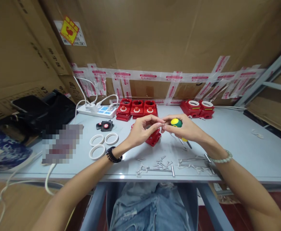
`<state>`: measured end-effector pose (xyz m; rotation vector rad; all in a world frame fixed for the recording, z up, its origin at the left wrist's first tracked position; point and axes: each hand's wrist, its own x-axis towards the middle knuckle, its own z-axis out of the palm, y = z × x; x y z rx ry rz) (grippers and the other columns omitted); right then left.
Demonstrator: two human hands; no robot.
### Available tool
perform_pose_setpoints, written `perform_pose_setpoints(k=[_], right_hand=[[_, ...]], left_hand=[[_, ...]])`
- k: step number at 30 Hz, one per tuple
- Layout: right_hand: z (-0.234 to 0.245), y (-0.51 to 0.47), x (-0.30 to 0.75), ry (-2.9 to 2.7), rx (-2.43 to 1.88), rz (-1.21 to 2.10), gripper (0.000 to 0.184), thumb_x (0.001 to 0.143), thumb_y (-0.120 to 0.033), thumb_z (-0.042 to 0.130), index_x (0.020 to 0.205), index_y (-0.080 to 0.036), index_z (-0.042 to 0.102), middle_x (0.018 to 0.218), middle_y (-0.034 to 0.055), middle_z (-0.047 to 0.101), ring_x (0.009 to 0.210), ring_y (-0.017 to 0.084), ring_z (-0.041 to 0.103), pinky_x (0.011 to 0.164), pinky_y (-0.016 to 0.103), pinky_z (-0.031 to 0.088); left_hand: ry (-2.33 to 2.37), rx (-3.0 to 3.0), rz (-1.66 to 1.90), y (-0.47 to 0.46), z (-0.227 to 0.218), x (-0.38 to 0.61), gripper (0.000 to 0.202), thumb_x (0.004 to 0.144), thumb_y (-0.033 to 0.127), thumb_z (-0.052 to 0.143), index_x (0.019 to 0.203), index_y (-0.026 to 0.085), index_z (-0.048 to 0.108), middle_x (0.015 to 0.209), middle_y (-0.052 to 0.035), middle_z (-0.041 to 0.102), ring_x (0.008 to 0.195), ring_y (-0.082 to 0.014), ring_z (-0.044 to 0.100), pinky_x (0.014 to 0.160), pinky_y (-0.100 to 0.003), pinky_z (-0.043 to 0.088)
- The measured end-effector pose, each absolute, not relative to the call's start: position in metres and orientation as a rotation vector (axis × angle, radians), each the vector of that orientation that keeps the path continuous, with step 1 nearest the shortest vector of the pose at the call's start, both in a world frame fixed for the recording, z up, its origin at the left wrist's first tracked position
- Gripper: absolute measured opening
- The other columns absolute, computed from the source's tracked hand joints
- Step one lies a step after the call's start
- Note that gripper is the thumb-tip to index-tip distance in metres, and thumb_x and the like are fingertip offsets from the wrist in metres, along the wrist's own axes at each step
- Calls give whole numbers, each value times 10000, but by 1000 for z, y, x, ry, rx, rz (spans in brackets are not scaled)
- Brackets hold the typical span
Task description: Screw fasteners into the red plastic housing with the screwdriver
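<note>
Pinching fingertips together, right hand (pixel 188 130) grips screwdriver (pixel 179 126); labels unreadable.

Pale grey table (pixel 239 141), cardboard wall behind; back edge: white power strip (pixel 97 110) with plugs, three red boxes (pixel 137 109) in a row, two more red boxes (pixel 198 108) with white rings on top further right; left: black bag (pixel 46 112), three loose white rings (pixel 101 143), small black-and-red part (pixel 105 125); centre: one red box (pixel 154 137); front edge: scattered screws (pixel 159 164).

Assembly workshop, screws (pixel 158 163) (loose), stacked cartons (pixel 22 48)
</note>
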<state>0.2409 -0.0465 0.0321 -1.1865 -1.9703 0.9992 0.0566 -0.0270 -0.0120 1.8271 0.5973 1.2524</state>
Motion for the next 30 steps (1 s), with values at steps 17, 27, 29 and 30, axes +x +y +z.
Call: perform_pose_setpoints(k=[17,27,29,30], right_hand=[[29,-41,251,-2063,-1195,922,282,734,-398,671,859,-147,699,673,-3,588,540,70,440,488,223,340],[21,-36,249,-2039,-1174,880,255,715,-377,692,824,-147,691,700,13,629,623,104,517,581,246,415],[20,-36,248,-2036,-1166,892,243,714,-367,693,817,-148,688,709,16,637,640,110,534,601,251,430],[19,-36,248,-2031,-1163,895,237,713,-363,693,812,-148,686,714,17,640,645,112,541,609,253,436]], left_hand=[[678,2233,1154,-26,-3,45,116,810,230,659,873,148,711,818,-58,720,735,-130,645,655,-230,495],[636,2452,1278,-23,-9,45,75,800,163,657,854,149,707,789,-46,712,685,-111,638,625,-208,510],[600,2480,1307,-22,-9,45,99,814,151,634,874,157,712,815,-51,706,708,-111,640,631,-209,510],[587,2488,1324,-22,-9,45,110,822,148,621,880,161,713,826,-52,701,714,-110,638,631,-208,510]])
